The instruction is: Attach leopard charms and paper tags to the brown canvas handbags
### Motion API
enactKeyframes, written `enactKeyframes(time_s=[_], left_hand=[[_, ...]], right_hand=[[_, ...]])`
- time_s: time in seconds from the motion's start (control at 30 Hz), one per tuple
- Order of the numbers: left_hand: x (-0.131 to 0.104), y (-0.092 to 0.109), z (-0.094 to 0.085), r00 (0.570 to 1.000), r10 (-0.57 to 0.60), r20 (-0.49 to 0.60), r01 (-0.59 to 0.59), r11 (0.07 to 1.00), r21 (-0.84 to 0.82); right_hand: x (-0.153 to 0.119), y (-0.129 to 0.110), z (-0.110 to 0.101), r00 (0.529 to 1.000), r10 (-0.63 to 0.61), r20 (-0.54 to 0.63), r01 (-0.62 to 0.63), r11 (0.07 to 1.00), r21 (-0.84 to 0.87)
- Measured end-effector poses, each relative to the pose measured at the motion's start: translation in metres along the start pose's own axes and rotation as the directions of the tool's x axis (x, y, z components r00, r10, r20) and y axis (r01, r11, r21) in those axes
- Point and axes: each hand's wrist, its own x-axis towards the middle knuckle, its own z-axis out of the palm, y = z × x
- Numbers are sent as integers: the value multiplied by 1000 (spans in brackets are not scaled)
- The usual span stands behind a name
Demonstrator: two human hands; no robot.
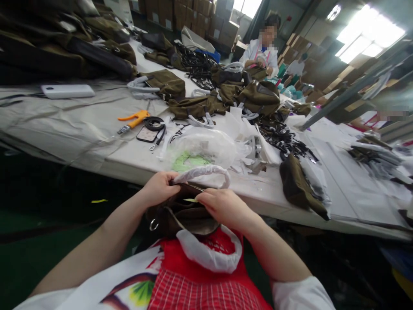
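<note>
Two bare forearms enter from the lower corners and converge at centre, elbows out, wrists bent inward over the lap.

Left hand: fingers curled closed, pinching the upper edge of the brown bag at its left side, close to one end of the paper-wrapped handle.

Right hand: fingers folded down and gripping the bag's opening at the right, thumb side near a small yellow-green tag at the rim.

Brown bag: held against the person's body, just below the table edge, above a red checked apron; a metal ring hangs at its left side; a second white-wrapped handle droops over the apron.

Table: long, covered in pale sheeting. On it, just beyond the hands, a clear plastic bag with something green inside; further left an orange-handled tool, a phone and a coiled black strap; a white box well to the left. Olive bags and black strap heaps lie across the middle and far end; one more olive bag lies near the right edge.

Room: stacked cardboard cartons at the back, bright windows at upper right, a co-worker in a white top at the table's far end.
</note>
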Motion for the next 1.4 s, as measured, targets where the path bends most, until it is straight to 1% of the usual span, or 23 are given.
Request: enactKeyframes(time_s=[0.07, 0.13, 0.2, 0.23, 0.27, 0.3, 0.37, 0.4, 0.43, 0.47, 0.5, 0.53, 0.57, 0.6, 0.67, 0.7, 0.77, 0.83, 0.93, 1.0, 1.17, 1.33, 1.4], left_hand=[[0, 0, 2, 1000, 8, 1, -8, 1000, 13], [-1, 0, 2, 1000, 20, 9, -20, 1000, 19], [-2, -1, 0, 999, 41, 28, -42, 999, 16], [-2, -2, -2, 998, 48, 42, -49, 999, 13], [-3, -2, -5, 997, 50, 54, -51, 999, 10], [-3, -3, -8, 997, 47, 60, -47, 999, 5], [-2, -6, -14, 998, 26, 57, -25, 999, -20], [-1, -9, -17, 999, 14, 48, -12, 999, -35], [1, -12, -19, 999, 0, 37, 2, 999, -44], [3, -15, -22, 1000, -14, 27, 15, 999, -44], [5, -17, -24, 1000, -23, 19, 24, 999, -31], [8, -20, -27, 999, -30, 12, 30, 1000, -2], [10, -21, -29, 999, -37, 6, 37, 998, 43], [13, -22, -32, 999, -44, -7, 44, 994, 103], [20, -20, -37, 997, -59, -46, 69, 964, 257], [23, -18, -40, 995, -68, -69, 88, 936, 340], [31, -12, -44, 991, -81, -109, 124, 869, 480], [37, -6, -45, 990, -67, -128, 128, 809, 574], [43, 0, -42, 988, -9, -157, 113, 731, 673], [44, 2, -38, 986, 18, -168, 108, 700, 706], [44, 1, -35, 987, -13, -158, 118, 726, 678], [44, -2, -44, 975, -90, -204, 208, 700, 684], [45, 0, -49, 973, -81, -216, 210, 700, 682]], right_hand=[[27, -8, 29, 997, 13, 72, -3, 990, -138], [47, -11, 54, 988, 9, 152, 22, 979, -201], [52, -13, 66, 981, -39, 190, 76, 979, -189], [50, -15, 66, 983, -67, 168, 96, 980, -172], [43, -17, 61, 988, -101, 116, 117, 983, -143], [35, -18, 54, 991, -131, 34, 133, 986, -100], [14, -17, 34, 971, -144, -193, 153, 988, 35], [4, -12, 25, 943, -93, -319, 134, 985, 110], [-4, -3, 18, 902, 4, -432, 79, 981, 175], [-10, 9, 14, 850, 128, -510, -10, 974, 228], [-14, 24, 13, 798, 254, -547, -123, 956, 265], [-15, 41, 16, 757, 359, -546, -239, 930, 280], [-14, 58, 21, 742, 438, -508, -345, 899, 271], [-12, 75, 28, 749, 491, -446, -429, 871, 239], [-5, 103, 43, 786, 547, -289, -535, 835, 126], [-2, 112, 50, 803, 560, -205, -563, 825, 47], [4, 121, 58, 818, 572, -60, -575, 812, -106], [9, 123, 62, 819, 574, 22, -558, 804, -204], [12, 123, 64, 818, 575, 32, -554, 800, -230], [14, 126, 66, 814, 580, 25, -560, 796, -228], [14, 137, 74, 812, 583, -5, -576, 801, -163], [10, 144, 74, 796, 598, -93, -601, 799, 0], [7, 148, 71, 778, 613, -135, -606, 790, 90]])
